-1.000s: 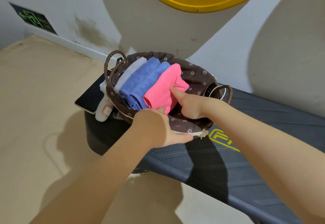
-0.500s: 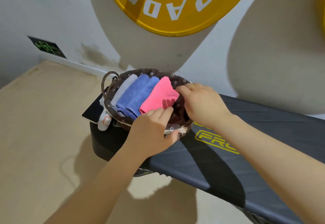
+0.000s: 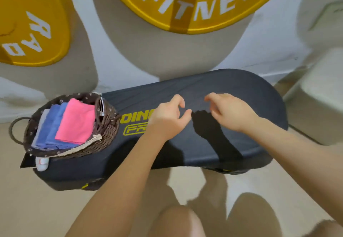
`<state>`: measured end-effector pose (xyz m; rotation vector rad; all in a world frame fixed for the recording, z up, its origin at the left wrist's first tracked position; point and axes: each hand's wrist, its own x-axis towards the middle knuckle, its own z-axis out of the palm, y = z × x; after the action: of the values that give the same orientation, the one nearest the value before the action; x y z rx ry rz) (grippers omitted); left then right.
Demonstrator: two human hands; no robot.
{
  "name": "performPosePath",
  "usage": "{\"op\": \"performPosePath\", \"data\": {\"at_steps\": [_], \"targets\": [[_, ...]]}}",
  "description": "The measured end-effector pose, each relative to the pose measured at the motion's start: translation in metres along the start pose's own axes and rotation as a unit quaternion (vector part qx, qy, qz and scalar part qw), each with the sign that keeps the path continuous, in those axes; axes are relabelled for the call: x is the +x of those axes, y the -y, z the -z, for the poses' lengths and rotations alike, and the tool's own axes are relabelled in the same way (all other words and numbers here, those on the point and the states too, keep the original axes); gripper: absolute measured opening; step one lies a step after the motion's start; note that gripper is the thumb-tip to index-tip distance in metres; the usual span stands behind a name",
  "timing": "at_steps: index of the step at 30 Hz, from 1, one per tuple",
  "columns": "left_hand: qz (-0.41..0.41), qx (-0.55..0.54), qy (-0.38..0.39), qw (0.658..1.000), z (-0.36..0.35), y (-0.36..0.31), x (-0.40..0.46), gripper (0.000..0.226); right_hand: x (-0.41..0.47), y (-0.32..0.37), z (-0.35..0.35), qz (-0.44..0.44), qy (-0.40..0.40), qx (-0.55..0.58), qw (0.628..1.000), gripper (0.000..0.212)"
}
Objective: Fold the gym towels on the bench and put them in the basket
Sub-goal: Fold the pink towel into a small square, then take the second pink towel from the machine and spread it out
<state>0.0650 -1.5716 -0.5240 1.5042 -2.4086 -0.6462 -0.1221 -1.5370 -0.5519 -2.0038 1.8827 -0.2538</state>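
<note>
A brown wicker basket (image 3: 106, 125) with a flowered lining stands on the left end of the dark bench (image 3: 241, 95). Inside it lie folded towels side by side: a pink towel (image 3: 77, 120), a blue towel (image 3: 51, 127) and a pale grey towel (image 3: 41, 123) at the far left. My left hand (image 3: 169, 117) and my right hand (image 3: 229, 111) hover over the bare middle of the bench, well to the right of the basket. Both hands hold nothing, fingers loosely curled and apart. No towel lies on the bench top.
Yellow weight plates (image 3: 31, 23) lean on the white wall behind the bench. A black flat device (image 3: 25, 162) and a small white object (image 3: 42, 162) sit under the basket's near-left side. A pale block (image 3: 319, 95) stands to the right. My knees (image 3: 178, 222) show below.
Both hands have left the basket and moved right over the middle of the bench. The view has swung right, so the basket now sits at the left.
</note>
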Motion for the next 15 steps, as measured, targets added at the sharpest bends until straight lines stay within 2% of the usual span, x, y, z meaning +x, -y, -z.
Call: {"op": "performPosePath", "data": {"at_steps": [2,5,9,11,13,15], "targets": [[-0.025,-0.017,0.01,0.999,0.009,-0.042,0.002,0.015,-0.027,-0.011,0.04,-0.016,0.06,-0.014,0.998,0.036],[-0.061,-0.008,0.08,0.995,0.045,-0.112,0.001,0.02,-0.069,-0.015,0.107,-0.05,0.139,-0.046,0.988,0.038],[-0.05,-0.028,0.15,0.987,0.092,-0.189,-0.003,0.02,-0.126,-0.006,0.188,-0.098,0.204,-0.016,0.974,0.037],[-0.036,-0.011,0.214,0.976,0.113,-0.224,-0.016,0.026,-0.159,-0.003,0.225,-0.132,0.237,0.008,0.962,0.037],[-0.038,0.037,0.283,0.958,0.13,-0.256,-0.029,0.031,-0.191,0.001,0.265,-0.185,0.245,0.057,0.95,0.037],[-0.049,0.077,0.328,0.94,0.148,-0.282,-0.04,0.033,-0.217,0.008,0.306,-0.253,0.204,0.11,0.939,0.035]]}}
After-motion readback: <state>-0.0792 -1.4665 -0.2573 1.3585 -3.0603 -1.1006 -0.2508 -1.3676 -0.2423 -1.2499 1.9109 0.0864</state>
